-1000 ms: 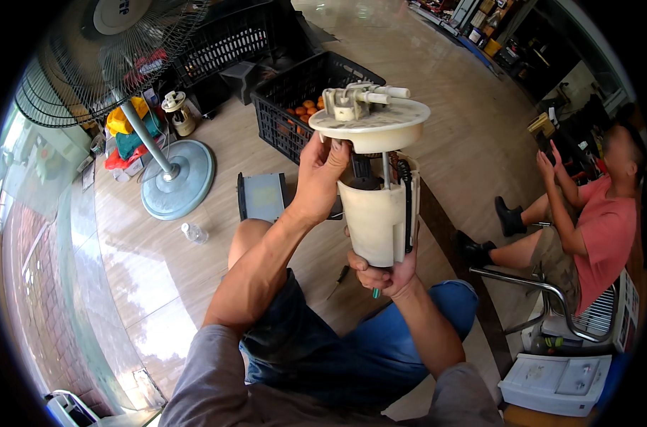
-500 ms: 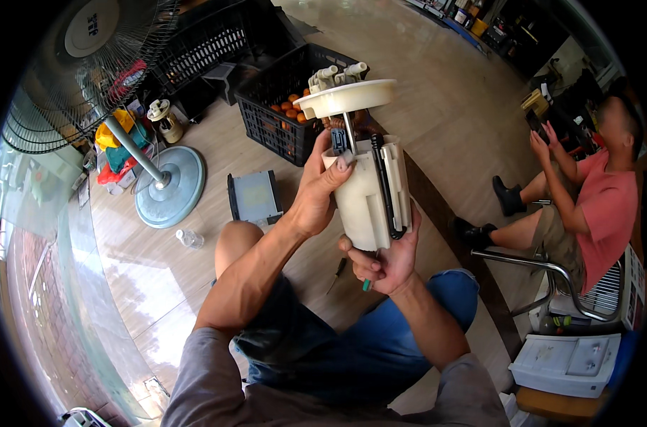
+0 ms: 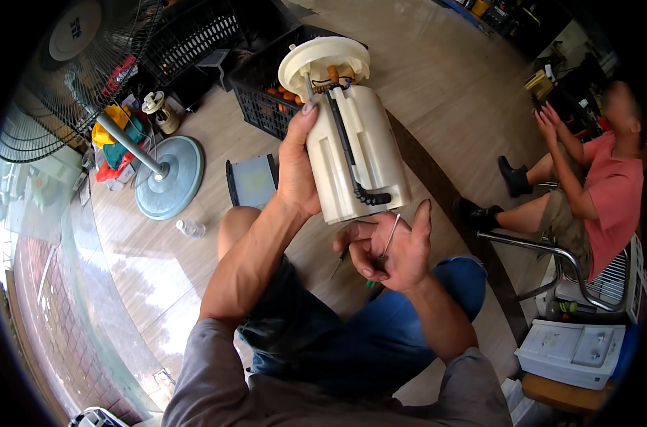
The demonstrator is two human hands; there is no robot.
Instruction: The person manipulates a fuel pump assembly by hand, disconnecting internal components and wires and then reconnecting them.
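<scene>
Cream canister (image 3: 374, 142), lid (image 3: 322, 55) now tipped away

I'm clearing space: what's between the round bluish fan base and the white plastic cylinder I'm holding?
In the head view, from the fan base to the cylinder: pale tiled floor, a grey rectangular metal box, then your left hand.

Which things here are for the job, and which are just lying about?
Probably for the job:
cream canister with its lid, held in the left hand
thin metal tool in the right hand

Probably just lying about:
standing fan
clear bottle
flat grey box
black crate with orange round things
</scene>
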